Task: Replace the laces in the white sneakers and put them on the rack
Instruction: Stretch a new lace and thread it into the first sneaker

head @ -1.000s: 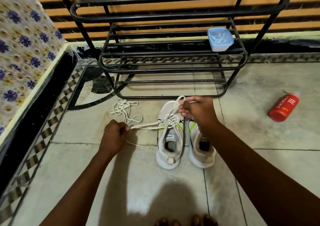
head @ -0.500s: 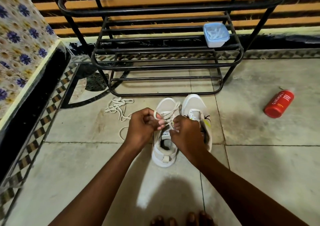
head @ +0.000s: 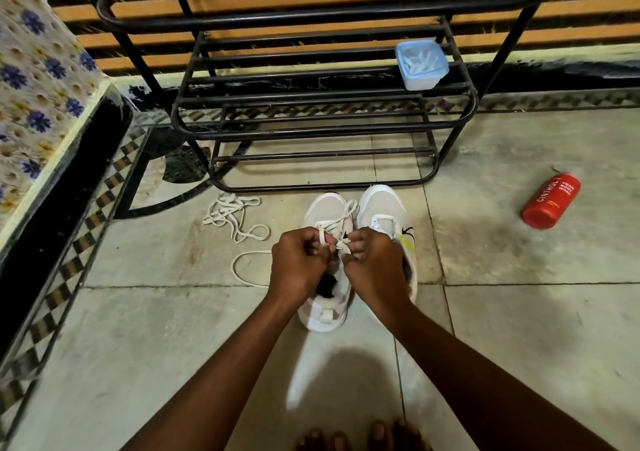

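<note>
Pinching a white lace [head: 337, 229] over the left sneaker [head: 327, 279], both hands meet at the centre of the frame. The left hand [head: 299, 265] has its fingers curled round one strand, and the right hand [head: 372, 267] has its fingers curled and gripping the other strand just beside it, knuckles nearly touching. A loop of the lace rises from between the hands across the toe of that sneaker. The right sneaker [head: 384, 211] stands touching its partner, partly hidden under the right hand, with a black and yellow-green mark on its side. Both shoes sit on the tiled floor [head: 156, 329], toes pointing toward the black metal rack [head: 311, 125] in the upper middle of the frame. A loose tangle of white lace [head: 230, 213] lies on the floor left of the shoes, and a single strand curves below it. A pale blue lidded tub [head: 420, 64] rests on a rack shelf at upper right. A red bottle [head: 550, 201] lies on its side at the right. Bare toes [head: 360, 438] show at the bottom edge.
</note>
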